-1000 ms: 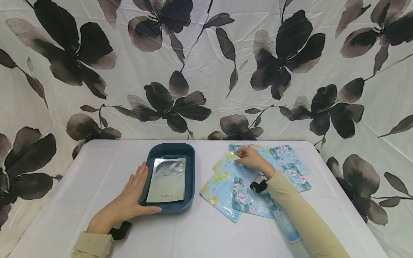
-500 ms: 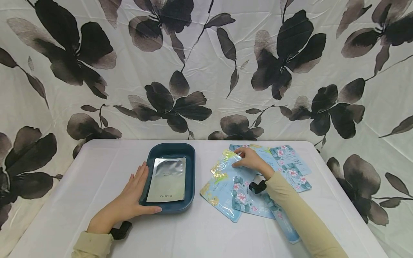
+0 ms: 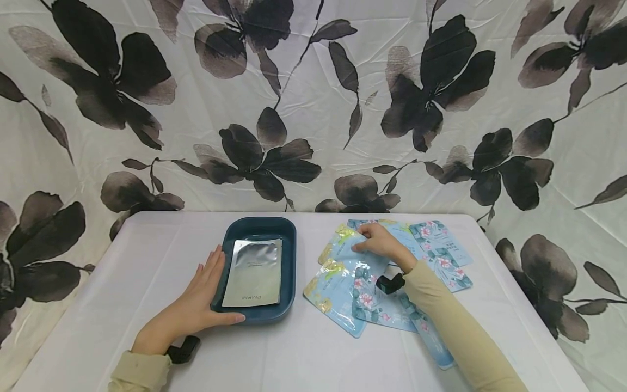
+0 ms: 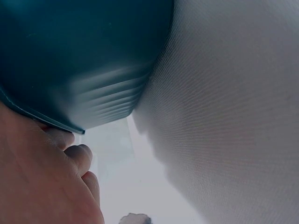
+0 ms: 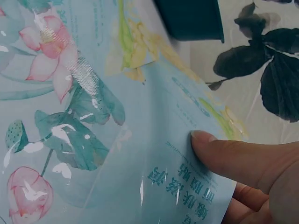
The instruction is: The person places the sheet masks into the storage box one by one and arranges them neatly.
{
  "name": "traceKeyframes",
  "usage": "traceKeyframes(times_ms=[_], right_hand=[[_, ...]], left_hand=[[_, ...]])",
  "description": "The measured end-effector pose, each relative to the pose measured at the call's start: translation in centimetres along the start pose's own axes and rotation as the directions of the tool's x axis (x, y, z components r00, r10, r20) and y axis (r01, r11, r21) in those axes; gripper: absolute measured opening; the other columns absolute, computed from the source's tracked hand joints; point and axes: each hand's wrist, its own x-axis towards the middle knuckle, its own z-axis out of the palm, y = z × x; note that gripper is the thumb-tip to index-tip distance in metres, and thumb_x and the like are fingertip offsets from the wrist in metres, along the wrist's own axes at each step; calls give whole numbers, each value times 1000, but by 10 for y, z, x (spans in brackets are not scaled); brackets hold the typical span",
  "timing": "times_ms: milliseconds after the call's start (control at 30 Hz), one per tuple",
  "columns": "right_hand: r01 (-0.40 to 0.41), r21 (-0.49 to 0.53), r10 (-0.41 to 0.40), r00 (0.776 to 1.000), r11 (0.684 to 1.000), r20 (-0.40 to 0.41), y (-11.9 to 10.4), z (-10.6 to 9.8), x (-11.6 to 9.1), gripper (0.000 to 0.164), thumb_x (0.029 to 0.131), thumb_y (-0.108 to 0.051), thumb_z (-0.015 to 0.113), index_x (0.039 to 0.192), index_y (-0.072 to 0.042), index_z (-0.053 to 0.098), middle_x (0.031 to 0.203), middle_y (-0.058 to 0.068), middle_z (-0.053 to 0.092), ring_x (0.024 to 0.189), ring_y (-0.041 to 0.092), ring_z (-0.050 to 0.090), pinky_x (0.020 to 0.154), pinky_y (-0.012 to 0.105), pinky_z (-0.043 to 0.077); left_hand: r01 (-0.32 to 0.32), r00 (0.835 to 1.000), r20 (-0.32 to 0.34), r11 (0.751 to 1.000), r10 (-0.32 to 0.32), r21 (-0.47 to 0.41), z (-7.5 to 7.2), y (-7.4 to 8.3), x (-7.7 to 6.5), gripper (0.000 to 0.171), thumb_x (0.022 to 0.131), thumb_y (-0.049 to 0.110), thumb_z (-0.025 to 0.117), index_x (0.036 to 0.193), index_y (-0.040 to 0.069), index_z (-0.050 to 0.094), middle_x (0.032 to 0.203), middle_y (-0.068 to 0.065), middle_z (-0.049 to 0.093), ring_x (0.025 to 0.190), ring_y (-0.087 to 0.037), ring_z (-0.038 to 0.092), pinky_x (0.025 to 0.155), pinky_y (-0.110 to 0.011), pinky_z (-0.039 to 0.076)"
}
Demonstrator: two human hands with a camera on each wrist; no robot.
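A dark blue tray (image 3: 291, 267) sits left of the table's middle, with a silver sheet mask packet (image 3: 252, 277) lying in it. My left hand (image 3: 188, 307) rests along the tray's left side, fingers straight and thumb against the near rim. On the right, my right hand (image 3: 384, 243) pinches a light blue sheet mask packet (image 3: 338, 245) with yellow flowers by its far right part. In the right wrist view, the thumb (image 5: 229, 156) lies on that packet's printed face and the curled fingers are behind its edge.
Several blue packets overlap around the right hand, among them a pink-lotus packet (image 3: 372, 305) and a yellow-flowered packet (image 3: 330, 296). Another lotus packet (image 3: 438, 239) lies at the back right. A flower-print cloth (image 3: 303, 109) hangs behind the white table (image 3: 161, 256).
The pinched packet's left end has shifted slightly left, and the right hand's fingertips have moved a little with it. The left hand and tray stay in place.
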Motion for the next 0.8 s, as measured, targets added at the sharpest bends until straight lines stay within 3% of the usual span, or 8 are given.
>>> traceKeyframes(times_ms=[67, 233, 400, 567, 667, 733, 800], right_hand=[[-2, 1, 2, 1000, 1000, -12, -2, -2, -1, 18, 85, -4, 75, 85, -1, 57, 62, -3, 37, 60, 15, 31, 61, 31, 28], [13, 19, -12, 998, 1000, -64, -8, -7, -2, 16, 87, -4, 74, 96, 3, 63, 62, -4, 44, 60, 14, 36, 60, 30, 31], [31, 63, -21, 989, 998, -146, -18, -14, -5, 13, 88, -1, 72, 95, 1, 61, 58, -3, 36, 56, 14, 32, 57, 30, 29], [71, 103, -48, 977, 992, -210, -27, -20, -6, 11, 89, 1, 69, 97, 2, 62, 60, -3, 37, 57, 14, 32, 57, 29, 30], [74, 134, -42, 973, 988, -228, -32, -21, -7, 15, 90, 1, 68, 105, 3, 64, 68, 3, 56, 61, 13, 45, 59, 27, 38], [64, 173, -22, 972, 983, -234, -33, -21, -8, 26, 91, 1, 67, 116, 4, 63, 86, 12, 69, 69, 14, 57, 62, 27, 46], [49, 235, 8, 973, 971, -233, -34, -21, -8, 41, 92, 1, 66, 131, 2, 56, 106, 21, 71, 78, 18, 66, 66, 29, 52]], left_hand=[[1, 1000, 1, 1000, -1, -1, 0, 1, 0, 137, 71, 60, 82, 158, 3, -7, 164, -16, -13, 151, -33, -12, 119, -53, -9], [-7, 1000, -2, 1000, 7, -6, 0, 0, 0, 136, 71, 60, 82, 158, 3, -7, 164, -18, -12, 151, -30, -14, 119, -50, -10], [-8, 1000, -4, 1000, 8, -6, 0, 1, 0, 137, 71, 60, 82, 157, 2, -6, 164, -19, -11, 151, -32, -12, 119, -53, -8], [2, 1000, -4, 1000, -2, -1, 0, 1, 0, 138, 70, 60, 82, 157, 3, -8, 164, -20, -11, 151, -34, -12, 119, -54, -9], [-1, 1000, -4, 1000, 1, -2, 1, 0, 0, 137, 71, 60, 82, 157, 3, -8, 164, -20, -11, 151, -34, -12, 119, -54, -9], [1, 1000, -2, 1000, -1, -4, 2, 0, 0, 137, 71, 60, 82, 157, 3, -7, 164, -19, -12, 151, -33, -12, 119, -52, -10], [2, 1000, 0, 1000, -2, -3, 2, -1, 0, 137, 71, 60, 82, 157, 3, -7, 164, -18, -12, 151, -32, -13, 119, -50, -11]])
